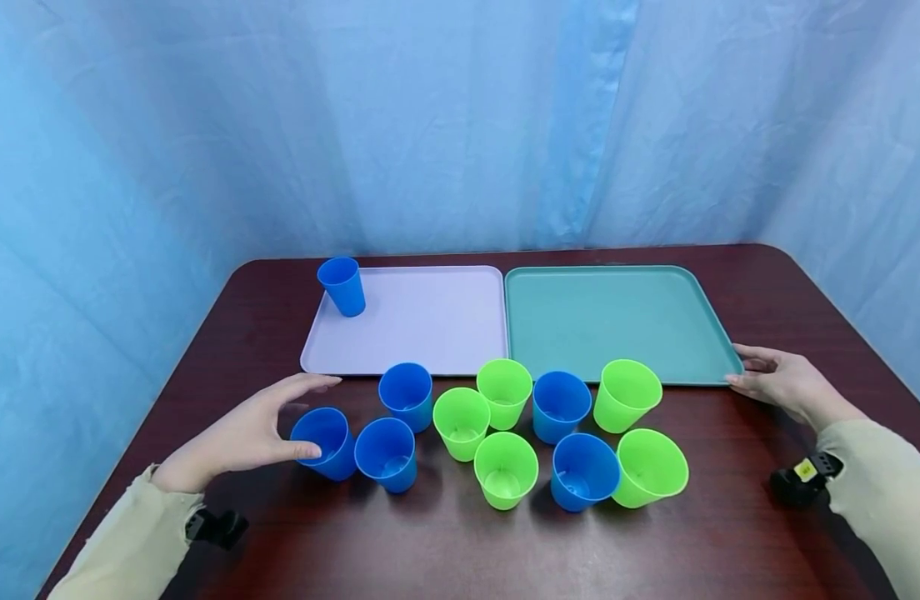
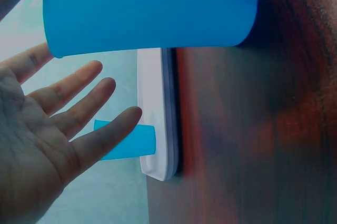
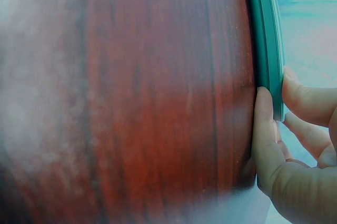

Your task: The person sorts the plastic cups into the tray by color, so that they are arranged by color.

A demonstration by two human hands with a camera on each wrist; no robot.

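My left hand (image 1: pixel 321 417) is open around the leftmost blue cup (image 1: pixel 327 443), thumb at its near side and forefinger stretched over it, without closing. In the left wrist view that blue cup (image 2: pixel 147 10) fills the top, and the left hand's (image 2: pixel 68 124) fingers are spread and straight. My right hand (image 1: pixel 745 371) touches the near right corner of the teal tray (image 1: pixel 617 325). The right wrist view shows the thumb (image 3: pixel 266 129) lying along the teal tray's rim (image 3: pixel 266 34) with a fingertip on its other side. One blue cup (image 1: pixel 342 286) stands on the lilac tray (image 1: pixel 430 325).
Several blue and green cups stand upright in a cluster on the dark wooden table (image 1: pixel 730 542) in front of both trays, among them a blue cup (image 1: pixel 386 454) and a green cup (image 1: pixel 650 467). A blue curtain hangs behind the table.
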